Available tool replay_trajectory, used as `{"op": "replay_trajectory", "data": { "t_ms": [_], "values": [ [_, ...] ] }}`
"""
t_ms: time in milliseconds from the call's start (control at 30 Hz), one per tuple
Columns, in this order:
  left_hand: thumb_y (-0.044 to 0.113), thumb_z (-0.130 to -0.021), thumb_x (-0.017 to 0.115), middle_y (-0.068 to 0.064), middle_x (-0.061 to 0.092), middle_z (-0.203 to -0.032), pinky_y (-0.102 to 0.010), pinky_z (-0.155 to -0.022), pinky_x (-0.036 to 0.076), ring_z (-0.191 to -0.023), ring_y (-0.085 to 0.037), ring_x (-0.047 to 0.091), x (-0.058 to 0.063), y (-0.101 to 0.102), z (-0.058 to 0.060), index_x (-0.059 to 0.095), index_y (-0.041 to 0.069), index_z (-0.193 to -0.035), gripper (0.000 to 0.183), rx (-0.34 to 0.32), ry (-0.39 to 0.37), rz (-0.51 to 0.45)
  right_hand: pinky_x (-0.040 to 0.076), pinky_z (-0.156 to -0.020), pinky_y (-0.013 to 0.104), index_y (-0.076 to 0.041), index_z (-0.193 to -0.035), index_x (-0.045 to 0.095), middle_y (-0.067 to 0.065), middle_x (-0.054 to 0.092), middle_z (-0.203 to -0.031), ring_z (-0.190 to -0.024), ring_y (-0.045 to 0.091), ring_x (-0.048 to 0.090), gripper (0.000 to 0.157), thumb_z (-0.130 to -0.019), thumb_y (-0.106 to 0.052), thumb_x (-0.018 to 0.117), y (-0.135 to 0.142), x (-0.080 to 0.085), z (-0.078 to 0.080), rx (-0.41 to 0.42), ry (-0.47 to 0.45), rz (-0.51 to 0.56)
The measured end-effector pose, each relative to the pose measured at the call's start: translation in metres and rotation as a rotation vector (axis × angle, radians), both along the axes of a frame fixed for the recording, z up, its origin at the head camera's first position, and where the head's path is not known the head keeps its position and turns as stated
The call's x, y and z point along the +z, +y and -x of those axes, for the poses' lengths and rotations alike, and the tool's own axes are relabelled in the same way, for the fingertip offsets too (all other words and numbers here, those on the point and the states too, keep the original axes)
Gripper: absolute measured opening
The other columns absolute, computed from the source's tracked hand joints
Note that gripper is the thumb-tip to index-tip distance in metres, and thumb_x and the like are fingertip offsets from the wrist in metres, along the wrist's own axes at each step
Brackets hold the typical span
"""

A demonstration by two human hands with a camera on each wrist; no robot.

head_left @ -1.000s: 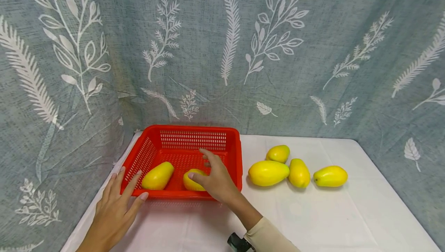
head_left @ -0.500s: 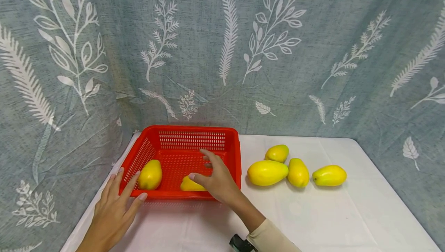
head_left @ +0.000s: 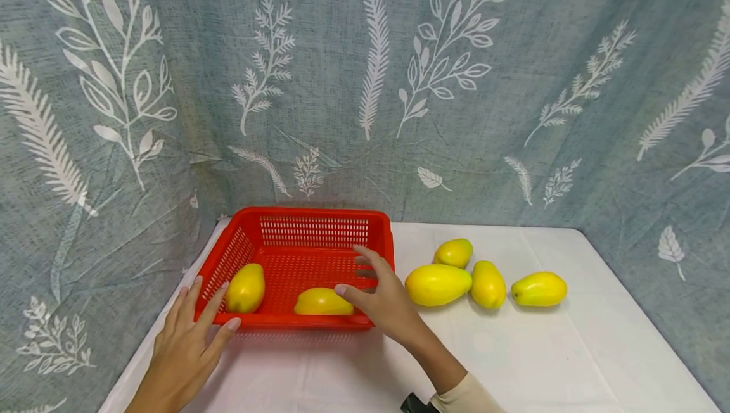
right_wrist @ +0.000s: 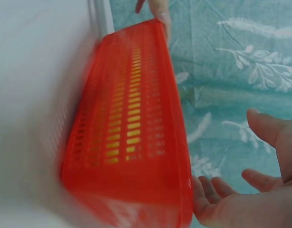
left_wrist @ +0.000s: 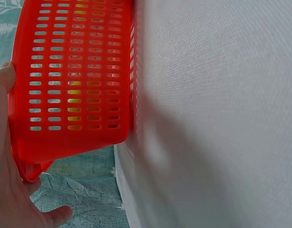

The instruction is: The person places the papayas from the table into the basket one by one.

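Note:
A red plastic basket (head_left: 310,212) with slotted walls stands on the table. Inside lie two yellow mango-like fruits: one upright-looking fruit (head_left: 245,288) at the left and a sideways fruit (head_left: 323,303) near the front wall. My left hand (head_left: 185,343) rests on the basket's front-left rim, its fingers spread. Over the front-right corner is my right hand (head_left: 390,302), fingers apart and holding nothing. In the right wrist view its fingertips (right_wrist: 208,202) are beside the rim; I cannot tell if they touch it. Yellow shows through the basket's slots (left_wrist: 74,100) in the left wrist view.
Right of the basket, several more such fruits lie on the white-covered table (head_left: 513,349): a large one (head_left: 438,285), a smaller one behind, another beside it, and one farther right (head_left: 539,289). A grey-green leaf-patterned curtain (head_left: 331,83) hangs behind and at both sides.
My right hand has moved right, away from the front fruit, which now lies lengthwise. The left fruit rolled left and turned. My left hand has stayed on the rim.

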State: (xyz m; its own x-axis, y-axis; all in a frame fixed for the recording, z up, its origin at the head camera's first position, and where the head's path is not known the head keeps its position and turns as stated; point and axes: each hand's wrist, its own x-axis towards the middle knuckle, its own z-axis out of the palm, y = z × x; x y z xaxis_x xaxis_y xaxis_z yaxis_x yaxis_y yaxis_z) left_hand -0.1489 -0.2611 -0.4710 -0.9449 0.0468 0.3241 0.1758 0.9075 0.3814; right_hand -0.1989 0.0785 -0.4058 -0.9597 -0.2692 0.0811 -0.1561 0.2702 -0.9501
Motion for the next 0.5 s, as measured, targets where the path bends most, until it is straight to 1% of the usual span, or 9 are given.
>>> {"op": "replay_trajectory", "data": {
  "t_ms": [133, 300, 500],
  "values": [
    [0.046, -0.105, 0.06, -0.026, 0.013, -0.174, -0.09, -0.092, 0.031, -0.155, -0.054, 0.015, 0.0, 0.001, 0.0, 0.035, 0.014, -0.166, 0.073, 0.0, 0.003, 0.003, 0.052, -0.11, 0.051, -0.025, -0.159, 0.045, 0.007, 0.056, -0.15, -0.133, 0.03, 0.059, 0.071, -0.097, -0.037, 0.078, 0.018, -0.001, -0.006, -0.036, 0.014, 0.053],
    [0.046, -0.106, 0.059, -0.026, 0.012, -0.174, -0.09, -0.093, 0.03, -0.154, -0.055, 0.015, 0.0, 0.001, 0.002, 0.034, 0.012, -0.166, 0.073, 0.002, -0.004, 0.003, 0.05, -0.109, 0.046, -0.025, -0.157, 0.048, 0.004, 0.058, -0.148, -0.136, 0.026, 0.057, 0.069, -0.096, -0.031, 0.08, 0.038, -0.001, -0.016, -0.1, 0.035, 0.064],
    [0.047, -0.106, 0.059, -0.027, 0.011, -0.174, -0.089, -0.093, 0.03, -0.154, -0.056, 0.014, 0.0, 0.0, 0.002, 0.033, 0.012, -0.166, 0.074, 0.006, -0.022, 0.002, 0.049, -0.113, 0.055, -0.028, -0.156, 0.05, 0.001, 0.059, -0.148, -0.136, 0.027, 0.059, 0.07, -0.094, -0.029, 0.082, 0.059, -0.004, -0.025, -0.169, 0.016, 0.051]
  ]
}}
